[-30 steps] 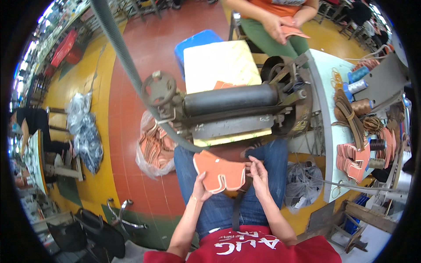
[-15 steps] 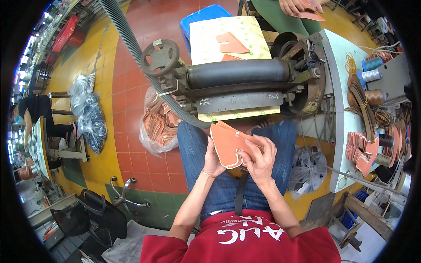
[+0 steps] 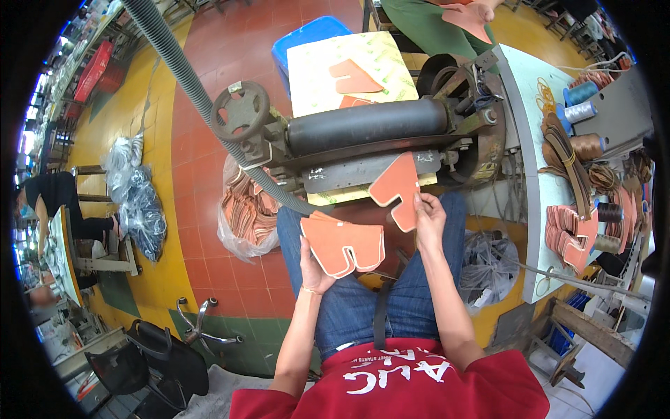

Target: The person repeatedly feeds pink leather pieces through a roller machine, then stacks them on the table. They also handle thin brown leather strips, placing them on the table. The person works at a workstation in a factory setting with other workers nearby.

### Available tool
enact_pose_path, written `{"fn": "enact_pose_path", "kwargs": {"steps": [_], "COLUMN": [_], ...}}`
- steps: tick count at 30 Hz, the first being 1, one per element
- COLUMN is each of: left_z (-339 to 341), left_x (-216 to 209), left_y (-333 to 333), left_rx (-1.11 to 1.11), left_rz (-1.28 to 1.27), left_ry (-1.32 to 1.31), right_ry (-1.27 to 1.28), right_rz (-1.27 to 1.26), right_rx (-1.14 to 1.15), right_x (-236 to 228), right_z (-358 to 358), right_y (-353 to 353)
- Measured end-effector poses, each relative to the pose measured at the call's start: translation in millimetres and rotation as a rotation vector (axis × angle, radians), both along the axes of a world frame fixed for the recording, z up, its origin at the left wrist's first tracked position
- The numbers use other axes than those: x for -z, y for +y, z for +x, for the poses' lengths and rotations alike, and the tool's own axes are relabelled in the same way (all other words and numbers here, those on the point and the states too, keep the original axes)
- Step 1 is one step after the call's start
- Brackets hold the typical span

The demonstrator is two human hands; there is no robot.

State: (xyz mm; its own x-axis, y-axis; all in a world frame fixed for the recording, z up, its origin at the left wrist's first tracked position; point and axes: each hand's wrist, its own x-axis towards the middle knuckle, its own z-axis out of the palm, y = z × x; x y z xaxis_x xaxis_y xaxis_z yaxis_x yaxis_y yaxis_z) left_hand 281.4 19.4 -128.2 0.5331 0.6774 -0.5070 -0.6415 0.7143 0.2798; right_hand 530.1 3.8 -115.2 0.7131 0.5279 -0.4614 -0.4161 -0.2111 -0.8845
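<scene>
My left hand (image 3: 317,271) is closed around the edge of a stack of salmon-coloured cut leather pieces (image 3: 335,241), held over my lap. Each has a notch cut into it and a pale edge. Apart from the stack, my right hand (image 3: 429,218) pinches a single leather piece (image 3: 398,188) of the same shape by its right edge. That piece stands in front of the metal plate (image 3: 349,171) of a roller machine. Behind the plate lies its dark roller (image 3: 366,126). Another notched piece (image 3: 356,78) lies on the yellow-white board (image 3: 307,63) beyond the roller.
A handwheel (image 3: 241,112) and a ribbed grey hose (image 3: 171,63) flank the machine's left side. A plastic bag of leather pieces (image 3: 248,216) sits on the floor. To the right, a table (image 3: 520,119) holds thread spools and leather stacks. A person in green trousers (image 3: 426,28) sits beyond.
My right hand has left the stack with one leather piece and moved up and right toward the machine. My left hand has shifted left with the stack. The view has shifted slightly.
</scene>
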Motion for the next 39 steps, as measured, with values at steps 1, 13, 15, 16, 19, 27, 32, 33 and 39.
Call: {"fn": "enact_pose_path", "kwargs": {"steps": [1, 13, 15, 16, 19, 27, 32, 33, 39], "left_z": [-5.7, -0.5, 6.3, 11.0, 23.1, 31.3, 27.4, 25.9, 26.0], "left_x": [0.6, -12.4, -12.1, -12.1, -13.4, -9.6, -2.9, -2.5, -1.8], "left_y": [-1.8, -16.0, -11.1, -8.8, -3.4, -3.4, -6.4, -6.2, -4.0], "left_rx": [0.012, 0.071, 0.122, 0.147, 0.173, 0.116, 0.086, 0.082, 0.096], "left_rz": [0.001, -0.012, 0.001, 0.037, 0.089, 0.018, -0.011, -0.013, 0.033], "left_ry": [0.007, -0.023, -0.041, -0.025, -0.014, -0.131, -0.095, -0.137, -0.199], "right_ry": [0.005, -0.199, -0.718, -0.829, -0.983, -1.237, -1.180, -1.172, -0.854], "right_rz": [-0.016, -0.046, 0.051, 0.051, -0.058, 0.011, 0.124, 0.154, 0.141], "right_rx": [0.038, -0.314, -0.535, -0.611, -0.822, -0.632, -0.715, -0.718, -0.582], "right_x": [6.1, -33.3, -40.6, -43.0, -53.2, -66.9, -61.0, -59.9, -56.3], "right_z": [-1.4, -64.7, -56.2, -54.3, -48.6, -57.5, -50.0, -48.4, -48.1], "right_y": [9.3, -43.0, -58.0, -58.7, -51.0, -39.3, -40.7, -40.0, -35.9]}}
